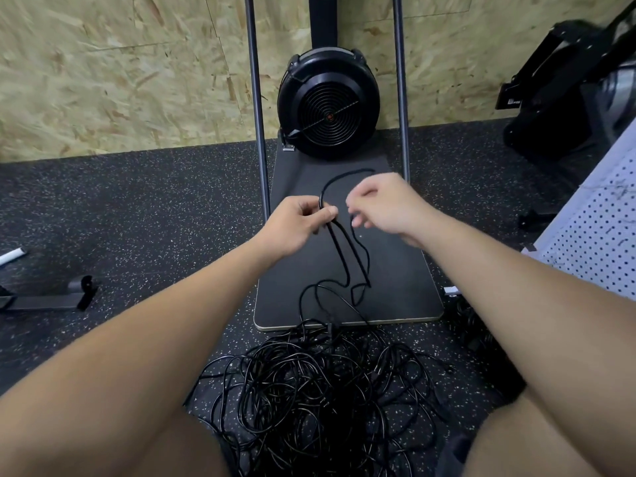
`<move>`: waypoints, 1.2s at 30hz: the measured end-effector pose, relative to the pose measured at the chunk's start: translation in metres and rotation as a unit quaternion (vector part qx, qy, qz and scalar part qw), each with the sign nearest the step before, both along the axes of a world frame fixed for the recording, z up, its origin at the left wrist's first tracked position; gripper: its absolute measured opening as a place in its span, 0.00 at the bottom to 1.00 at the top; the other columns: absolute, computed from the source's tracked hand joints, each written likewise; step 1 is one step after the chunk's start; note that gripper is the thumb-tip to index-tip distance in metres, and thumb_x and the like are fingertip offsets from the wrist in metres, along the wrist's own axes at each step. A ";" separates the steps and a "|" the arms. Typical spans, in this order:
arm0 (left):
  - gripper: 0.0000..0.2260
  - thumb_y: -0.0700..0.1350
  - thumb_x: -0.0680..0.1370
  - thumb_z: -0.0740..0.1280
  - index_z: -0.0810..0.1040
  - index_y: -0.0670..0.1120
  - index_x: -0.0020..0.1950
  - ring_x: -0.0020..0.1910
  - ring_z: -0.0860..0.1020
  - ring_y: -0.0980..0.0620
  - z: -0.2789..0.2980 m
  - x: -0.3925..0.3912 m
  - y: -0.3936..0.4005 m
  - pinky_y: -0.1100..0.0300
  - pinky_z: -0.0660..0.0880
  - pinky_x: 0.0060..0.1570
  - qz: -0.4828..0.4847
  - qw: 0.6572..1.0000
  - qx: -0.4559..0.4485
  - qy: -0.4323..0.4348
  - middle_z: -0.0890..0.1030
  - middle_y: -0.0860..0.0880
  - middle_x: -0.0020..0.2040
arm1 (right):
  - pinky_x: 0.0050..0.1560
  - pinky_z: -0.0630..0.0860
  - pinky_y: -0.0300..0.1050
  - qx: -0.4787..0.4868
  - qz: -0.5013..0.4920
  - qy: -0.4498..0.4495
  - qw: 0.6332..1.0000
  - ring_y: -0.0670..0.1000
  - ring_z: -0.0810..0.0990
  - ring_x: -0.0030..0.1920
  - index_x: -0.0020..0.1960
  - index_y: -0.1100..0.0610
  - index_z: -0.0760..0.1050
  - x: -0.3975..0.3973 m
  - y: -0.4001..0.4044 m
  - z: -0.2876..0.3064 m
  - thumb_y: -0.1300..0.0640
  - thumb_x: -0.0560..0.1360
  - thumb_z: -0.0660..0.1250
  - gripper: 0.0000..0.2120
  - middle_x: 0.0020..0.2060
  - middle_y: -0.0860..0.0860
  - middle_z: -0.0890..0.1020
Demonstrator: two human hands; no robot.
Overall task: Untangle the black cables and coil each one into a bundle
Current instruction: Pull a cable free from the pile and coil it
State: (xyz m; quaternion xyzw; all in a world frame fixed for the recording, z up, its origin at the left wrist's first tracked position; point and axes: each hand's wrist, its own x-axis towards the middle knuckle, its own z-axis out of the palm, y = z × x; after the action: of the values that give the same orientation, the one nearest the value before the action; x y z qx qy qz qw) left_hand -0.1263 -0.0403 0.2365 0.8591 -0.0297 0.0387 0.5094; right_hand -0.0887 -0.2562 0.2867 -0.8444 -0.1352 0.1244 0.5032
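Note:
A big tangle of black cables [320, 387] lies on the speckled floor between my knees. One black cable [347, 266] rises from it in long strands over the dark board. My left hand [296, 225] pinches those strands between thumb and fingers. From there the cable arcs in a loop [340, 177] toward my right hand [385, 204], whose fingers are curled around its far end; the exact grip is blurred and partly hidden.
A dark flat board [406, 290] lies ahead, with a round black fan unit [328, 108] at its far end between two metal poles [256, 98]. Black equipment [564, 98] stands at the right, a white perforated panel [592, 242] nearer. A black bracket [48, 297] lies at left.

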 end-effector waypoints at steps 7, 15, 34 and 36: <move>0.25 0.60 0.83 0.71 0.80 0.36 0.46 0.33 0.68 0.50 0.004 0.018 0.001 0.56 0.64 0.33 0.058 0.998 -0.018 -0.008 0.76 0.46 0.35 | 0.53 0.85 0.66 -0.153 0.138 -0.010 0.979 0.60 0.90 0.47 0.51 0.52 0.85 -0.006 0.012 -0.019 0.53 0.79 0.76 0.03 0.40 0.51 0.90; 0.24 0.69 0.83 0.64 0.85 0.51 0.62 0.52 0.79 0.57 -0.002 0.019 0.002 0.55 0.73 0.59 -0.010 0.999 -0.015 0.039 0.84 0.57 0.55 | 0.40 0.79 0.46 -0.107 0.078 -0.040 0.990 0.48 0.85 0.37 0.47 0.57 0.82 0.010 0.017 -0.019 0.54 0.86 0.68 0.12 0.38 0.50 0.88; 0.04 0.38 0.85 0.72 0.86 0.43 0.52 0.40 0.78 0.66 -0.038 -0.019 0.051 0.71 0.74 0.49 -0.081 0.982 0.147 0.088 0.84 0.58 0.42 | 0.47 0.86 0.52 -0.037 -0.035 -0.059 0.997 0.50 0.89 0.40 0.46 0.58 0.83 0.028 -0.015 -0.014 0.52 0.80 0.78 0.10 0.42 0.55 0.89; 0.05 0.40 0.85 0.72 0.88 0.46 0.53 0.39 0.76 0.66 -0.037 -0.020 0.054 0.71 0.72 0.46 -0.090 0.979 0.164 0.082 0.82 0.60 0.40 | 0.45 0.83 0.50 -0.181 -0.074 -0.147 0.970 0.50 0.86 0.40 0.44 0.50 0.79 0.025 -0.021 -0.016 0.47 0.73 0.84 0.14 0.39 0.47 0.86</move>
State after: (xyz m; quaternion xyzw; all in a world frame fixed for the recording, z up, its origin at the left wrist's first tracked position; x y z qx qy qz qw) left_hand -0.1459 0.0133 0.1997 0.9248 -0.0714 -0.0833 0.3642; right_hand -0.0632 -0.2767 0.2710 -0.9380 -0.1202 -0.0168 0.3247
